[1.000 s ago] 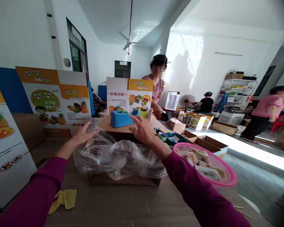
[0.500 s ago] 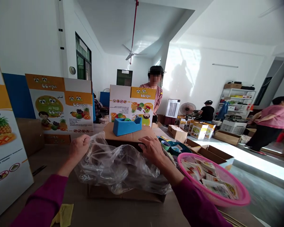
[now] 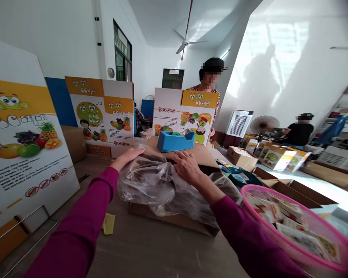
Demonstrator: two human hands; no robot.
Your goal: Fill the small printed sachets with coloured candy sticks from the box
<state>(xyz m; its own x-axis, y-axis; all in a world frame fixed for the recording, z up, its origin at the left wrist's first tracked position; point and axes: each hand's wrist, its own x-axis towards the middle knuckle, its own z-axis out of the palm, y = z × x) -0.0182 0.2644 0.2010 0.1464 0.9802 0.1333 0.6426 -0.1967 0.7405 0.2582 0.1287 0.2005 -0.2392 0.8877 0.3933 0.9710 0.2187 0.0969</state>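
A clear plastic bag (image 3: 150, 185) lies crumpled in and over an open cardboard box (image 3: 174, 221) in front of me. My left hand (image 3: 130, 157) rests on the bag's far left side, its fingers stretched out towards the right. Near the middle of the bag's far edge, my right hand (image 3: 187, 166) has its fingers bent and closed on the plastic; the fingertips are partly hidden. Just beyond both hands, a blue tape dispenser (image 3: 176, 142) stands on a brown cardboard surface (image 3: 204, 153).
A pink basket (image 3: 246, 193) of small packets stands at right, near a dark green tray (image 3: 251, 179). Printed fruit cartons (image 3: 31, 146) rise at left, with a wire rack (image 3: 43, 224) before them. Yellow scrap (image 3: 108, 224) lies nearby. A co-worker (image 3: 211, 77) stands opposite.
My view has swung right and down. My left hand has gone from a raised, closed grip on the bag's edge to lying stretched on it. My right hand has shifted inwards along the plastic.
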